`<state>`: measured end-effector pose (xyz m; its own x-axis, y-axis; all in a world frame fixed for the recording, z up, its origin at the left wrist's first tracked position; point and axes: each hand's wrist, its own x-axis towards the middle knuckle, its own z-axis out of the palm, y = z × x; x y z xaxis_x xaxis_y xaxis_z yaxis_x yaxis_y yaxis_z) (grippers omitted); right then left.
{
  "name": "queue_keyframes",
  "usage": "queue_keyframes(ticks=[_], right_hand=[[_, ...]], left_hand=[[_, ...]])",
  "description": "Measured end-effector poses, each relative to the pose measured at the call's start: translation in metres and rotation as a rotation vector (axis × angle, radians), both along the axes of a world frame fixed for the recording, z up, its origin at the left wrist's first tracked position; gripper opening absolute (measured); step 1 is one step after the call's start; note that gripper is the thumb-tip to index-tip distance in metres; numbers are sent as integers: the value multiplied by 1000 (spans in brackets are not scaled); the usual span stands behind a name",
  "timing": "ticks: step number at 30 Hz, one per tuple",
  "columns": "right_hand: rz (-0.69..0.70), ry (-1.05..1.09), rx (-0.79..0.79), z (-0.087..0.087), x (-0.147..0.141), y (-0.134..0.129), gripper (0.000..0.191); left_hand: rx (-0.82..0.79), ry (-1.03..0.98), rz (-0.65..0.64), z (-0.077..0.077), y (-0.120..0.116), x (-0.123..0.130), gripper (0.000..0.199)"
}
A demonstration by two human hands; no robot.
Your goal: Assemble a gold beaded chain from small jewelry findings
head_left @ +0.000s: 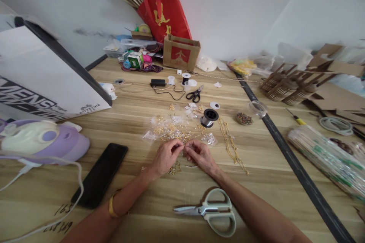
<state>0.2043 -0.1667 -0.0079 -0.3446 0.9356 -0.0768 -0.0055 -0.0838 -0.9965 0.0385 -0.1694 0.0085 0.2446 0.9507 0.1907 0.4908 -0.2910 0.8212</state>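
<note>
My left hand and my right hand meet over the middle of the wooden table, fingertips nearly touching. Both are pinched closed, and whatever they hold between the fingertips is too small to make out. Just beyond them lies a pile of small gold and silver beads with little clear bags around it. Gold findings lie beneath my left hand. A spool of thin wire stands behind my right hand, and a gold chain lies to its right. Large pale-handled scissors rest nearer to me.
A black phone and a purple-white device with a cable are at the left. Small black scissors, a paper bag and a bead jar stand farther back. Plastic-wrapped sticks lie at the right.
</note>
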Motion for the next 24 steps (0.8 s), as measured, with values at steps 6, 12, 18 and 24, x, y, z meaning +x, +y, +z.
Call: queue_keyframes(ticks=[6,12,18,24], right_hand=[[-10,2,-18,3,0,-1,33],[-10,2,-14,3,-1,0,34],[-18,10,-9,4,-2,0,35],[-6,10,8,4,-1,0,35]], left_hand=[[-160,-189,-8,7,3,0,14],[-214,-264,-7,7,5,0,16],[-230,-298,-8,6,6,0,14],[-226,-317,-2,6,6,0,15]])
